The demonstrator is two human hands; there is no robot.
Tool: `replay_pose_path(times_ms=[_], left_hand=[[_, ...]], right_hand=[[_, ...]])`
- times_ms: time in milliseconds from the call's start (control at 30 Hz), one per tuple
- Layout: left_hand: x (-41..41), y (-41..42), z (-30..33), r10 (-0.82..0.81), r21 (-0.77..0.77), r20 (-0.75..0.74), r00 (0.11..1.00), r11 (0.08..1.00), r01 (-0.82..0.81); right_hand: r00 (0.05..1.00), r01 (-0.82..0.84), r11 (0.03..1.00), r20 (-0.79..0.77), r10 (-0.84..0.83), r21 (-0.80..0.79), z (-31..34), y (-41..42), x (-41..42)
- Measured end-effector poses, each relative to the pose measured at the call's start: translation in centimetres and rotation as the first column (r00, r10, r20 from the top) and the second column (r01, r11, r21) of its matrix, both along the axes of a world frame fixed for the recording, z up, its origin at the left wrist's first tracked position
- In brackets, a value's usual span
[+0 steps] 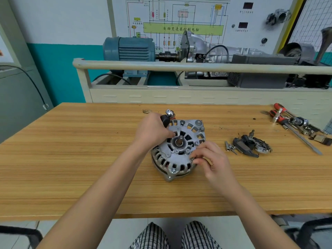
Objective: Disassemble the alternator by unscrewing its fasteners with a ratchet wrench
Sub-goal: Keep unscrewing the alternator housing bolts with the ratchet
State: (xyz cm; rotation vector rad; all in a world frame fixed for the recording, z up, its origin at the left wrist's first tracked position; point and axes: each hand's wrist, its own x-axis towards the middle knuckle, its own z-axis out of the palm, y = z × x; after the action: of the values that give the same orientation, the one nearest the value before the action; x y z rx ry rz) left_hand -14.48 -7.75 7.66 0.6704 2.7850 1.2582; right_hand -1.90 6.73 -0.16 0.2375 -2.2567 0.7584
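My left grip (152, 131) holds the ratchet wrench (167, 117); right grip (209, 158) pinches at the rim of the alternator (177, 151), which sits between them on the table (71, 159). Risk: loose bolt drops, or the housing shifts w/ torque.

- The alternator (177, 150), a silver cast housing with slotted vents and a central shaft stub, lies face up on the counter (71, 168)
- The ratchet wrench (168, 117), black handle and chrome head, sits at the alternator's far left edge
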Motion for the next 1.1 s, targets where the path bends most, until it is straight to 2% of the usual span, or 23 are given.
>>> replay_pose_path(times_ms=[100,200,267,333,467,533,733,833,900,1000,1100], left_hand=[[0.2,0.5,0.0,0.020,-0.044,-0.032,0.999,0.999,-0.021],[0.3,1.0,0.1,0.023,-0.069,-0.055,0.998,0.997,-0.027],[0.4,1.3,0.2,0.025,-0.086,-0.065,0.998,0.996,-0.031],[0.5,1.6,0.3,0.023,-0.103,-0.076,0.997,0.994,-0.030],[0.5,2.0,0.4,0.024,-0.127,-0.083,0.996,0.991,-0.034],[0.4,2.0,0.4,0.027,-0.130,-0.084,0.996,0.991,-0.038],[0.1,2.4,0.4,0.021,-0.143,-0.086,0.996,0.989,-0.033],[0.0,2.7,0.3,0.026,-0.156,-0.105,0.994,0.987,-0.042],[-0.1,2.9,0.3,0.027,-0.166,-0.114,0.993,0.985,-0.046],[-0.1,3.2,0.3,0.023,-0.184,-0.127,0.992,0.982,-0.046],[-0.2,3.5,0.4,0.019,-0.193,-0.144,0.989,0.980,-0.047]], right_hand=[[0.997,-0.048,0.998,0.054,0.051,-0.048,-0.1,0.6,0.3],[0.982,-0.110,0.980,0.137,0.133,-0.163,0.1,1.5,1.2],[0.992,-0.083,0.974,0.077,0.101,-0.213,0.2,1.5,1.6],[1.000,0.005,0.973,0.028,0.001,-0.232,0.2,0.9,1.6],[0.994,0.107,0.967,0.034,-0.102,-0.233,0.1,0.1,1.1],[0.997,0.074,0.967,0.022,-0.071,-0.243,0.2,0.2,0.9],[0.999,-0.009,0.991,0.034,0.014,-0.132,0.2,0.8,0.7],[0.992,-0.069,0.977,0.090,0.089,-0.202,0.5,1.7,1.2],[0.995,-0.036,0.969,0.084,0.058,-0.243,0.6,1.7,1.4],[0.995,0.087,0.970,0.066,-0.074,-0.225,0.6,1.1,1.1],[0.996,0.092,0.975,0.033,-0.087,-0.203,0.4,0.8,0.7]])
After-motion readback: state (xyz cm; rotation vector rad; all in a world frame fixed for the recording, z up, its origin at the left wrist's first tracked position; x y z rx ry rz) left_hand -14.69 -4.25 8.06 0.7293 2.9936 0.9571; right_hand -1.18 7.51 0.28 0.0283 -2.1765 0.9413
